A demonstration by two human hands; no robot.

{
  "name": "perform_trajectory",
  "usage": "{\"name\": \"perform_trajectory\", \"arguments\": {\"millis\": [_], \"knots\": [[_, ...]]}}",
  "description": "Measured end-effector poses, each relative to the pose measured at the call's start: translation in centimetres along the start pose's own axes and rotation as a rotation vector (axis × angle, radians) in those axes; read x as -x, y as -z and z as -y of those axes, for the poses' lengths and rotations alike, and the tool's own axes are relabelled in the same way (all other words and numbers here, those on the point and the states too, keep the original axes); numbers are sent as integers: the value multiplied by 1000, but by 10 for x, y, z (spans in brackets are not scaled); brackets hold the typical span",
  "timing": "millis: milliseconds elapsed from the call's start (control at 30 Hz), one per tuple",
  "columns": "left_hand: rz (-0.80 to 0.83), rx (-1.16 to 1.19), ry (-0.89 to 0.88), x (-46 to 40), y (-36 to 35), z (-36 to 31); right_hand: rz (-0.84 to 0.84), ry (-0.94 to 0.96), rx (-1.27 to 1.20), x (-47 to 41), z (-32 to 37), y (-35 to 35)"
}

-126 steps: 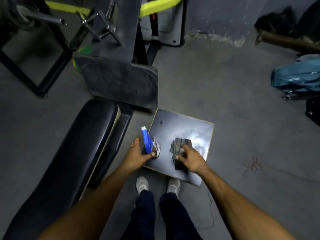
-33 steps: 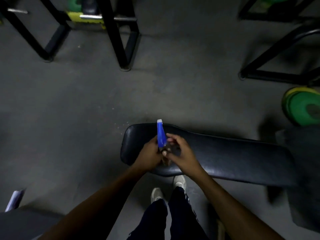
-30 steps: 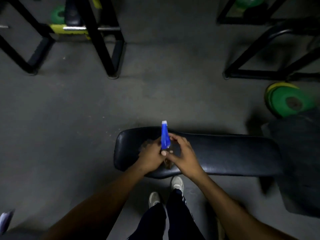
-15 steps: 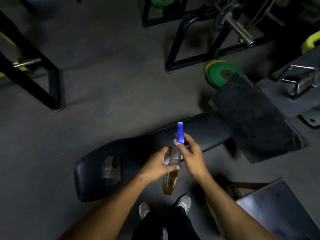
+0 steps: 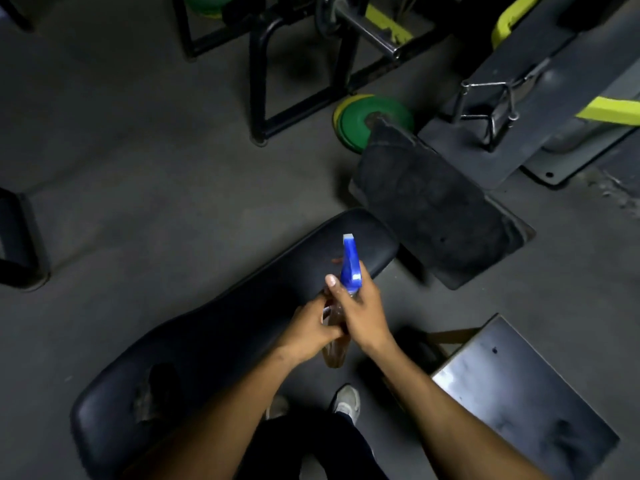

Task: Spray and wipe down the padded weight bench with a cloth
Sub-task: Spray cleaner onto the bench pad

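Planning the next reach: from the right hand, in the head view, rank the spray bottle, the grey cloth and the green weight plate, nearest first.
1. Blue-topped clear spray bottle: in the right hand.
2. Grey cloth: lower left, on the bench.
3. Green weight plate: floor, far above.

Head-worn camera looks steeply down, close over the bench (image 5: 221, 344).

I am seeing the bench (image 5: 242, 327) pad looking smooth, black and a bit shiny. Above it, the spray bottle (image 5: 335, 344) is showing clear plastic with a glossy blue top. Right of the bench, a dark board (image 5: 519, 403) is gleaming.
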State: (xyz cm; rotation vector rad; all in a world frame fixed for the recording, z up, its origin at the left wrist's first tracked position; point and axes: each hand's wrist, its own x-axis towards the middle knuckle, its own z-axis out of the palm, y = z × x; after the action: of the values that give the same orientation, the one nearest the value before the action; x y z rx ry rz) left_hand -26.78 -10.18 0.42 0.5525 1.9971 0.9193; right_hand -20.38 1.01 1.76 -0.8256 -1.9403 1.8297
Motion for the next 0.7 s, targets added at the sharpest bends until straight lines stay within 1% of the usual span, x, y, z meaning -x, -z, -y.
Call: {"name": "perform_trajectory", "arguments": {"millis": [100, 167, 233, 333, 533, 600, 700], "knots": [[79, -110, -36, -22, -5, -6, -161, -103, -109, -18, -19, 21], [107, -173, -65, -43, -1, -4, -241, -140, -152, -31, -35, 35], [101, -223, -49, -71, 5, 7, -298, -164, -177, -42, -57, 43], [50, -313, -16, -126, 9, 38, -364, -199, -163, -57, -93, 46], [32, -520, -8, -250, -5, 112, -430, -280, -138, -81, -183, 33], [-8, -588, -42, -285, -15, 136, -405, -303, -103, -86, -207, 23], [-78, -704, -140, -326, -32, 164, -387, -300, -61, -98, -236, 10]]}}
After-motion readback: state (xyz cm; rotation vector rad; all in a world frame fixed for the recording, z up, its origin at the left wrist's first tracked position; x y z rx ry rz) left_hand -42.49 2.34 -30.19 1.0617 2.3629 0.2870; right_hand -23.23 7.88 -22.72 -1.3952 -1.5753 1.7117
